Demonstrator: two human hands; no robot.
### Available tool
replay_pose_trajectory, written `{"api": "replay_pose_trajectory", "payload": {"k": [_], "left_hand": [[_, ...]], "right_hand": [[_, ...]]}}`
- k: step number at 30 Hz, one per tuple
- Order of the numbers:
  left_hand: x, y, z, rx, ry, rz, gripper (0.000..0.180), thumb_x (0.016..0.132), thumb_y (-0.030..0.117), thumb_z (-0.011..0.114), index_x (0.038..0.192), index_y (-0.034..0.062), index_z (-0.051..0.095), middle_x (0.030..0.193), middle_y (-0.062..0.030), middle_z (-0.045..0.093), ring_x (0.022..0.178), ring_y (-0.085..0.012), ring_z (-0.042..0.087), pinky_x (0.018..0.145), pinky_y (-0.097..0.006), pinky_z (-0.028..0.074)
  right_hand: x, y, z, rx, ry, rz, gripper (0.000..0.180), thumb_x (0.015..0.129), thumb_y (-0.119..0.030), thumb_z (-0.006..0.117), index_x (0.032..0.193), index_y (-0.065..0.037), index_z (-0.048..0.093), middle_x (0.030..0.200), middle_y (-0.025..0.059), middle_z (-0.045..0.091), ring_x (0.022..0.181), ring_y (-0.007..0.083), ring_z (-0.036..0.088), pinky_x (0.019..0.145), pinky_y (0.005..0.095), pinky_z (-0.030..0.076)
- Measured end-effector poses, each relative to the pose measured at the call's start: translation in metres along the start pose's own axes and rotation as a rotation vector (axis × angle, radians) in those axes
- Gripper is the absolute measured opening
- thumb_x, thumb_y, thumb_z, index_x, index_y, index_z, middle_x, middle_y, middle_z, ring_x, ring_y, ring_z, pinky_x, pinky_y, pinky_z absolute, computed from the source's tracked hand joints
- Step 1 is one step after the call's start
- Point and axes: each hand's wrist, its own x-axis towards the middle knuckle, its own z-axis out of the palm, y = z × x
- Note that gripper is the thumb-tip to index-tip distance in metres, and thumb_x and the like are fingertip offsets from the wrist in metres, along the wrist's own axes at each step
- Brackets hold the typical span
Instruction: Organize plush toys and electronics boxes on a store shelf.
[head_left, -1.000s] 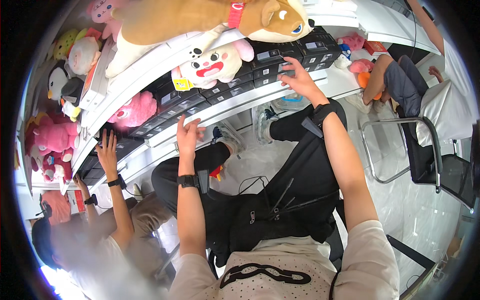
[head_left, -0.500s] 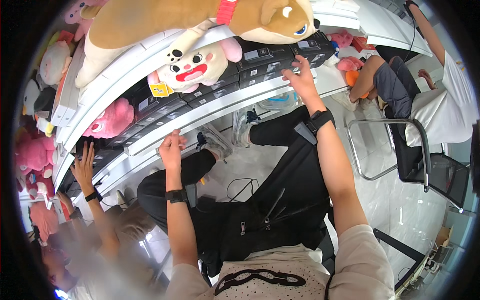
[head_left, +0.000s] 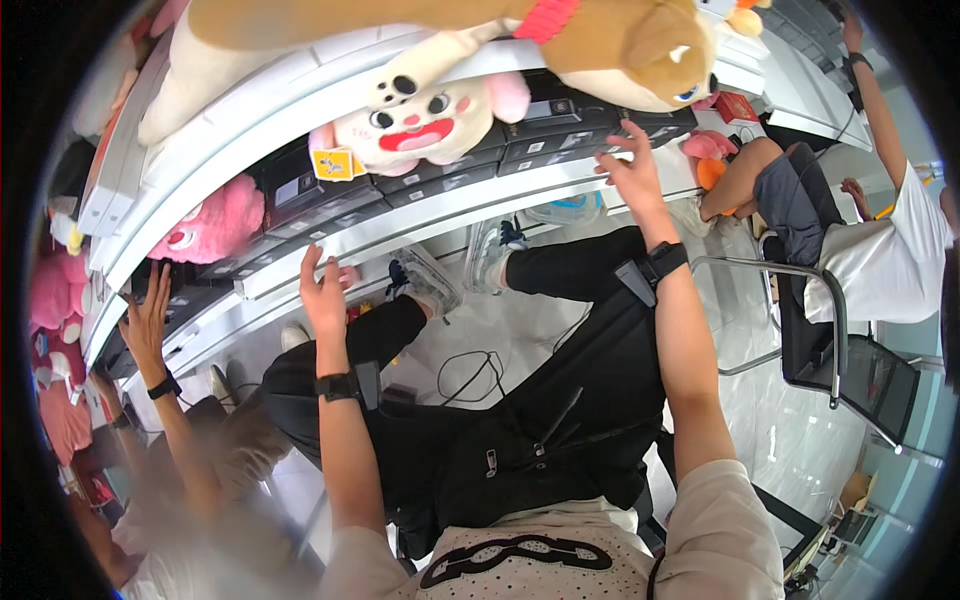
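Observation:
My left hand [head_left: 326, 298] is raised over my knee with its fingers apart, just in front of the white shelf edge [head_left: 420, 215]. Nothing shows in it. Farther right, my right hand [head_left: 636, 180] hovers by the front of the black boxes [head_left: 560, 140], fingers spread and slightly bent, holding nothing. Against those boxes leans a cream plush toy [head_left: 410, 135] with a red open mouth, pink ears and a yellow tag. To its left sits a pink fluffy plush [head_left: 215, 220]. A long tan plush dog [head_left: 640, 50] with a red collar lies along the upper shelf.
At the left, a co-worker's hand [head_left: 147, 320] touches the shelf. A person in a white shirt [head_left: 885, 245] sits at the right on a black chair [head_left: 860, 370] with a metal frame. A looped cable [head_left: 470, 375] lies on the floor between my legs.
The view has shifted a little. My left hand has moved left and its fingers have spread wider. My right hand has moved slightly right and down. Both still hold nothing.

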Motion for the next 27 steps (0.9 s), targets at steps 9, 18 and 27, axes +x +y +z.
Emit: {"api": "replay_pose_trajectory", "payload": {"k": [9, 18, 27], "left_hand": [[0.004, -0.007, 0.009, 0.234, -0.138, -0.088, 0.059, 0.096, 0.014, 0.067, 0.147, -0.0029, 0.045, 0.130, -0.0186, 0.062, 0.084, -0.0176, 0.071, 0.074, -0.030, 0.058], [0.009, -0.029, 0.002, 0.775, -0.133, 0.284, 0.054, 0.089, 0.023, 0.069, 0.138, 0.0030, 0.057, 0.149, -0.0170, 0.052, 0.107, -0.0334, 0.069, 0.091, -0.040, 0.055], [0.012, -0.038, -0.002, 0.833, -0.128, 0.308, 0.053, 0.088, 0.025, 0.068, 0.137, 0.0049, 0.058, 0.150, -0.0161, 0.051, 0.108, -0.0332, 0.068, 0.099, -0.043, 0.050]], "right_hand": [[0.004, -0.007, -0.005, 0.043, -0.054, -0.141, 0.068, 0.090, -0.006, 0.066, 0.150, -0.001, 0.034, 0.111, 0.0107, 0.070, 0.073, 0.0146, 0.066, 0.061, 0.0249, 0.050], [0.004, -0.007, -0.002, 0.048, 0.000, -0.061, 0.071, 0.090, -0.007, 0.067, 0.151, 0.001, 0.033, 0.105, 0.0103, 0.072, 0.071, 0.0139, 0.066, 0.059, 0.0242, 0.050], [0.004, 0.001, -0.003, -0.001, -0.059, -0.015, 0.073, 0.089, -0.007, 0.067, 0.152, 0.003, 0.031, 0.103, 0.0120, 0.073, 0.069, 0.0136, 0.065, 0.057, 0.0244, 0.048]]}}
